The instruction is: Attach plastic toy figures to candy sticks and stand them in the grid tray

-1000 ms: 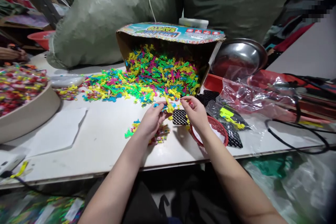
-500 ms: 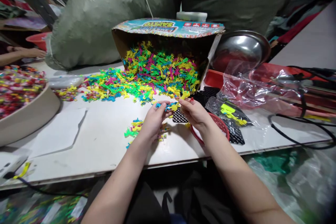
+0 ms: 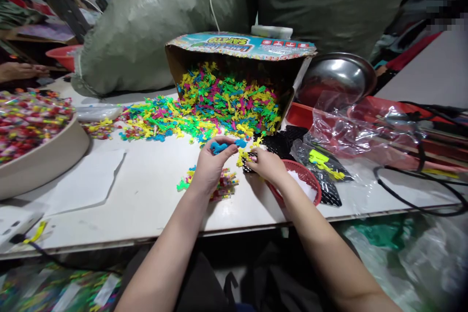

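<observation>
My left hand point(image 3: 211, 163) is closed around a blue plastic toy figure point(image 3: 219, 147), whose round end sticks out past the thumb. Close beside it, my right hand point(image 3: 269, 165) pinches yellow plastic toy figures point(image 3: 243, 157); its fingertips are partly hidden. A black patterned piece point(image 3: 249, 167) lies just under the right fingers. Below my left hand sits a small heap of colourful wrapped pieces point(image 3: 227, 184), with a few green and yellow figures point(image 3: 183, 183) at its left. My right wrist passes over a red basket point(image 3: 317, 190) holding white pieces.
A tipped cardboard box point(image 3: 307, 66) spills many coloured figures point(image 3: 168, 119) onto the white table point(image 3: 146, 209). A beige tub point(image 3: 47, 161) of wrapped pieces and a paper sheet point(image 3: 87, 175) lie left. Plastic bags point(image 3: 325, 163), a metal bowl point(image 3: 338, 75) and cable point(image 3: 387, 185) are right. Another person's hand point(image 3: 18, 72) shows far left.
My hands have moved apart slightly. The right hand has dropped a little and turned inward with yellow figures. The blue figure stays in my left hand, now more exposed. The view has shifted slightly.
</observation>
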`<action>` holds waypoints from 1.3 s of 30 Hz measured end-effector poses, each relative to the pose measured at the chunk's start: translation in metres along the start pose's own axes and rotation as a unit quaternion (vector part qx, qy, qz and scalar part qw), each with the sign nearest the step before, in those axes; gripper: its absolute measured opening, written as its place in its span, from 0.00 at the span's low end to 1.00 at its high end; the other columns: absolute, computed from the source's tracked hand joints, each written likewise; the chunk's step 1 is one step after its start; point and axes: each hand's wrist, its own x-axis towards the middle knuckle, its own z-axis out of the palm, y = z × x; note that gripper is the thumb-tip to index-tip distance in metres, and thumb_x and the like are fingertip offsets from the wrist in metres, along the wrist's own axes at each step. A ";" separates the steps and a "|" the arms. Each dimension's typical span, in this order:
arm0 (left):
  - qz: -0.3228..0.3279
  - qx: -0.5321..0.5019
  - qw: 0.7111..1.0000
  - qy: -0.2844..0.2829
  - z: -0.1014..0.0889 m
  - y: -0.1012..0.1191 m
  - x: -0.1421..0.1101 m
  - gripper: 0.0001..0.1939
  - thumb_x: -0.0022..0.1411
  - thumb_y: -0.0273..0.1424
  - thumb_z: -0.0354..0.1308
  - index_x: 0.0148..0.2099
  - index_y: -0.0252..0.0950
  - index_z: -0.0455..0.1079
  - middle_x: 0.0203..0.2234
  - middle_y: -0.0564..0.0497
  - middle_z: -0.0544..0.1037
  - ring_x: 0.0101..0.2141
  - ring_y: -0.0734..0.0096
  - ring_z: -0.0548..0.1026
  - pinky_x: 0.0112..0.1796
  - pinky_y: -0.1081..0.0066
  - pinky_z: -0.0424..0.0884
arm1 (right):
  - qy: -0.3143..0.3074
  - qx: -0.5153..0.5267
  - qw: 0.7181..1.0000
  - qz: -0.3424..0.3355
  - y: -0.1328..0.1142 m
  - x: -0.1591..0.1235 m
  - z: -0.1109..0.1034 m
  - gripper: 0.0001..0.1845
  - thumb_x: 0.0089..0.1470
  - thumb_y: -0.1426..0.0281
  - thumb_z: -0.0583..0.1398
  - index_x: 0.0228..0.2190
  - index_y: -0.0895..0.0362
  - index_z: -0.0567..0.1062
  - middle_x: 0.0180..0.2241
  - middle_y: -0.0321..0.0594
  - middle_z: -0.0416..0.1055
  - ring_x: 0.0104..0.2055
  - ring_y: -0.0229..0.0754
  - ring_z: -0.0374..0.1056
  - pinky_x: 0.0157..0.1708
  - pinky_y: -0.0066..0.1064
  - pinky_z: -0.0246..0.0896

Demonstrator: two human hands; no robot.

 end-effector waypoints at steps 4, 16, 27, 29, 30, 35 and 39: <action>0.016 -0.002 0.999 -0.041 -0.001 0.006 -0.003 0.11 0.43 0.30 0.66 0.31 0.35 0.69 0.30 0.54 0.73 0.32 0.76 0.71 0.38 0.73 0.67 | 0.014 0.254 0.964 -0.072 -0.006 -0.011 -0.029 0.17 0.49 0.61 0.56 0.40 0.56 0.62 0.27 0.35 0.67 0.28 0.38 0.63 0.27 0.27 0.56; 0.050 -0.034 0.995 -0.081 0.001 0.009 -0.005 0.09 0.44 0.23 0.65 0.29 0.36 0.69 0.31 0.55 0.74 0.36 0.77 0.72 0.41 0.75 0.67 | -0.030 0.445 0.888 -0.112 -0.020 -0.036 -0.069 0.14 0.44 0.61 0.63 0.31 0.58 0.76 0.30 0.40 0.74 0.31 0.38 0.67 0.29 0.28 0.63; 0.062 -0.005 0.993 -0.102 -0.001 0.012 -0.006 0.07 0.45 0.24 0.64 0.29 0.36 0.70 0.30 0.55 0.74 0.35 0.77 0.71 0.40 0.76 0.66 | -0.018 0.431 0.892 -0.131 -0.020 -0.037 -0.069 0.15 0.43 0.62 0.64 0.33 0.57 0.77 0.33 0.42 0.75 0.34 0.41 0.70 0.32 0.30 0.66; 0.071 0.039 0.991 -0.109 -0.002 0.014 -0.006 0.07 0.45 0.25 0.64 0.29 0.36 0.71 0.30 0.54 0.74 0.35 0.76 0.71 0.38 0.76 0.66 | -0.019 0.416 0.899 -0.137 -0.019 -0.038 -0.070 0.15 0.44 0.61 0.63 0.33 0.58 0.77 0.32 0.42 0.75 0.33 0.41 0.70 0.32 0.30 0.66; 0.077 0.066 0.988 -0.113 -0.003 0.015 -0.006 0.06 0.45 0.25 0.64 0.29 0.36 0.72 0.30 0.53 0.74 0.35 0.75 0.71 0.38 0.76 0.66 | -0.021 0.404 0.903 -0.142 -0.018 -0.038 -0.071 0.15 0.44 0.62 0.63 0.33 0.58 0.77 0.32 0.42 0.75 0.33 0.41 0.70 0.31 0.30 0.65; 0.083 0.168 0.975 -0.120 -0.006 0.020 -0.008 0.05 0.46 0.28 0.64 0.29 0.36 0.73 0.30 0.51 0.75 0.35 0.71 0.72 0.39 0.72 0.67 | -0.028 0.358 0.915 -0.184 -0.015 -0.040 -0.073 0.13 0.47 0.64 0.61 0.33 0.59 0.77 0.32 0.41 0.75 0.33 0.40 0.69 0.32 0.28 0.64; 0.071 0.206 0.971 -0.096 0.002 0.021 -0.021 0.07 0.47 0.32 0.63 0.30 0.37 0.73 0.31 0.50 0.75 0.36 0.68 0.72 0.41 0.70 0.67 | -0.022 0.383 0.905 -0.185 -0.014 -0.064 -0.080 0.12 0.50 0.65 0.60 0.34 0.60 0.77 0.32 0.41 0.75 0.33 0.39 0.70 0.32 0.26 0.64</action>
